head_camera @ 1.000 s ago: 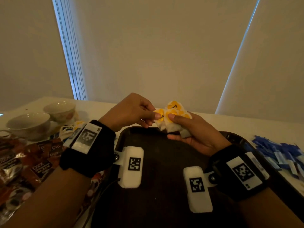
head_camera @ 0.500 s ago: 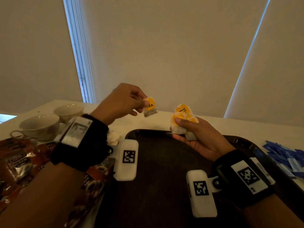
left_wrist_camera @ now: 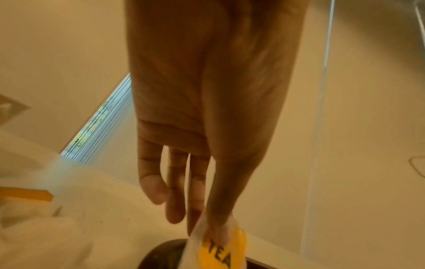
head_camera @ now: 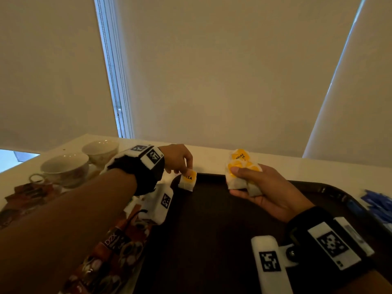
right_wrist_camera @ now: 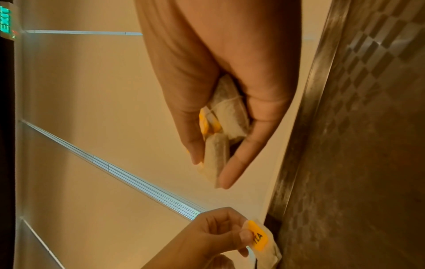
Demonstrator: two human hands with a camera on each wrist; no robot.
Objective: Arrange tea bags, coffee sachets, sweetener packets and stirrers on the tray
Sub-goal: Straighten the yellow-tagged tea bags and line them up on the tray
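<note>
My left hand (head_camera: 182, 164) pinches a single white tea bag (head_camera: 187, 181) with a yellow "TEA" label by its top, at the far left corner of the dark tray (head_camera: 212, 230). The bag hangs low at the tray's rim; the same tea bag (left_wrist_camera: 218, 253) (right_wrist_camera: 262, 242) shows between thumb and fingers in both wrist views. My right hand (head_camera: 254, 183) grips a bunch of tea bags (head_camera: 240, 170) above the tray's far middle, and that bunch (right_wrist_camera: 220, 131) sits clamped between thumb and fingers in the right wrist view.
Two teacups (head_camera: 65, 168) stand on the white table at the left. Brown coffee sachets (head_camera: 114, 247) lie along the tray's left side. Blue packets (head_camera: 377, 204) lie right of the tray. Window blinds hang close behind the table.
My left hand drew one tea bag out of the bunch, carried it left and lowered it to the tray's far left corner. The right hand kept the bunch nearly in place.
</note>
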